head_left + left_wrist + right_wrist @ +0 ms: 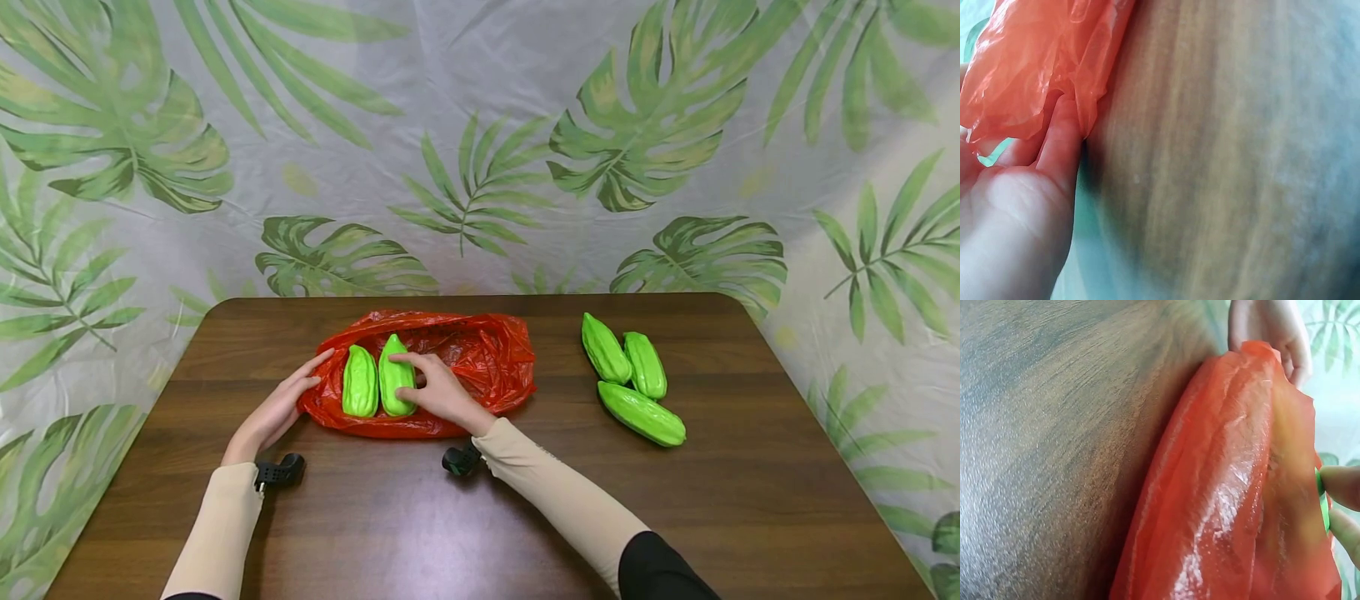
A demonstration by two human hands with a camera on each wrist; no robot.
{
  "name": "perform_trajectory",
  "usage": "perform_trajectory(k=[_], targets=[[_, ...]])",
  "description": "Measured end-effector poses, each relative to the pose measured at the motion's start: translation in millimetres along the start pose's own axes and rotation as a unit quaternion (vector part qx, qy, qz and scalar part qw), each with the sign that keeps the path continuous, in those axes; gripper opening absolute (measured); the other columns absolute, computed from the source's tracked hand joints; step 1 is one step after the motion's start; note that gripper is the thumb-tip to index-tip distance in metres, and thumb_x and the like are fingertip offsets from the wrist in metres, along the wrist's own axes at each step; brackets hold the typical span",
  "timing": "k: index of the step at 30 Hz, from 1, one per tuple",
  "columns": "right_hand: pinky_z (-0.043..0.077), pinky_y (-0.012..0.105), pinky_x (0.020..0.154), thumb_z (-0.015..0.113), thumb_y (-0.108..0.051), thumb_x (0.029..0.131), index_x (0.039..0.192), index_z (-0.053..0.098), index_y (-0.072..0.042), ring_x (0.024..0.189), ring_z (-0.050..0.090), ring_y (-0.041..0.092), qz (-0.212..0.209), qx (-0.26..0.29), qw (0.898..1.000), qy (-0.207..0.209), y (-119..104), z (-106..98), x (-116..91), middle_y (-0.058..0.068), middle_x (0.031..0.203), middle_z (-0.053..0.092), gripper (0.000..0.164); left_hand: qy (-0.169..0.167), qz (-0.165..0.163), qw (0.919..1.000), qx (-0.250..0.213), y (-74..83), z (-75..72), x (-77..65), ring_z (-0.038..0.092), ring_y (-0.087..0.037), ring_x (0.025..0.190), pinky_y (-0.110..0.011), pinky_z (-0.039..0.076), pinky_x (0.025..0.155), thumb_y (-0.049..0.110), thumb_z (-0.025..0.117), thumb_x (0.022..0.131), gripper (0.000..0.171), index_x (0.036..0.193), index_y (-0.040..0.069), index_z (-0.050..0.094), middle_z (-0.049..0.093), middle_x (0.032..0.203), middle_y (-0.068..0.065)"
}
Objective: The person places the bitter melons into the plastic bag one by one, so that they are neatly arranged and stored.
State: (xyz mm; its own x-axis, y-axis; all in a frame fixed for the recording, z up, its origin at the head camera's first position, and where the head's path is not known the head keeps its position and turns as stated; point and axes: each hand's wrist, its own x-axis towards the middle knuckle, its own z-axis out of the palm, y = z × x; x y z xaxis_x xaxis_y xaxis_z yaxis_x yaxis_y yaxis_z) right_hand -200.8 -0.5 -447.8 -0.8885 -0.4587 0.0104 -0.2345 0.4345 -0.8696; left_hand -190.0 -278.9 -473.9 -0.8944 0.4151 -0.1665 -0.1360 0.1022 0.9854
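Note:
A red plastic bag [487,367] lies with its mouth spread on the wooden table. Two bright green ridged bitter melons stand side by side in its left half: the left melon [361,382] and the right melon [395,377]. My right hand [442,392] holds the right melon between thumb and fingers. In the right wrist view, only slivers of green show beyond the bag's wall, near the fingertips. My left hand [277,408] grips the bag's left rim. Red film partly covers those fingers [1063,134] in the left wrist view.
Three more bitter melons lie on the right of the table: an upper one [606,348], a middle one [645,365] and a lower one [642,413]. A leaf-patterned cloth [480,275] hangs behind the table [360,517]. Black cameras sit on both wrists.

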Motion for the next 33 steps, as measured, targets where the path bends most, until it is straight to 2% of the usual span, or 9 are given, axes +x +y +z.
perform_trajectory(k=[10,19,23,27,30,33], targets=[[0.046,0.026,0.069,0.071,-0.012,0.087,0.135,0.056,-0.015,0.085,0.058,0.018,-0.002,-0.009,1.0,0.0,1.9,4.9,1.8,0.016,0.123,0.049,0.051,0.0,-0.001,1.0,0.001,-0.8,-0.3,-0.7,0.003,-0.033,0.142,-0.016,0.031,0.097,0.021,0.031,0.106,0.054,0.155,0.014,0.01,-0.004,0.158,-0.013],[0.044,0.029,0.073,0.07,-0.017,0.088,0.136,0.055,-0.017,0.089,0.054,0.02,0.005,-0.042,0.999,-0.001,2.9,6.8,4.4,0.014,0.125,0.051,0.051,0.001,-0.004,1.0,0.003,-0.2,0.0,0.1,0.005,-0.033,0.142,-0.02,0.03,0.101,0.022,0.031,0.106,0.054,0.155,0.015,0.01,-0.003,0.158,-0.013],[0.044,0.036,0.085,0.07,-0.02,0.089,0.137,0.054,-0.018,0.108,0.051,0.024,0.006,-0.058,0.998,-0.005,2.1,6.9,5.9,0.013,0.13,0.052,0.051,0.004,-0.006,1.0,0.004,0.0,0.4,0.2,0.005,-0.033,0.142,-0.021,0.03,0.101,0.022,0.031,0.106,0.054,0.155,0.015,0.01,-0.003,0.158,-0.012],[0.039,0.042,0.096,0.068,-0.022,0.09,0.139,0.053,-0.019,0.125,0.043,0.026,0.004,-0.062,0.998,-0.012,2.7,8.0,6.4,0.011,0.136,0.051,0.051,0.005,-0.008,0.9999,0.005,0.0,0.8,0.5,0.005,-0.032,0.142,-0.028,0.026,0.106,0.023,0.032,0.106,0.054,0.155,0.015,0.01,-0.003,0.158,-0.012],[0.039,0.042,0.097,0.067,-0.023,0.091,0.139,0.053,-0.02,0.126,0.042,0.026,0.004,-0.054,0.998,-0.016,3.1,7.7,5.6,0.01,0.137,0.05,0.051,0.004,-0.008,0.9999,0.005,-0.4,0.9,0.7,0.005,-0.032,0.142,-0.033,0.023,0.108,0.023,0.032,0.106,0.055,0.155,0.016,0.01,-0.004,0.158,-0.012],[0.04,0.039,0.094,0.067,-0.023,0.091,0.139,0.053,-0.02,0.121,0.045,0.025,-0.003,-0.05,0.999,-0.014,3.1,6.2,4.1,0.008,0.137,0.051,0.05,0.005,-0.008,0.9999,0.006,-0.7,0.6,0.1,0.005,-0.033,0.142,-0.03,0.025,0.107,0.023,0.032,0.106,0.055,0.155,0.016,0.01,-0.004,0.158,-0.012]])
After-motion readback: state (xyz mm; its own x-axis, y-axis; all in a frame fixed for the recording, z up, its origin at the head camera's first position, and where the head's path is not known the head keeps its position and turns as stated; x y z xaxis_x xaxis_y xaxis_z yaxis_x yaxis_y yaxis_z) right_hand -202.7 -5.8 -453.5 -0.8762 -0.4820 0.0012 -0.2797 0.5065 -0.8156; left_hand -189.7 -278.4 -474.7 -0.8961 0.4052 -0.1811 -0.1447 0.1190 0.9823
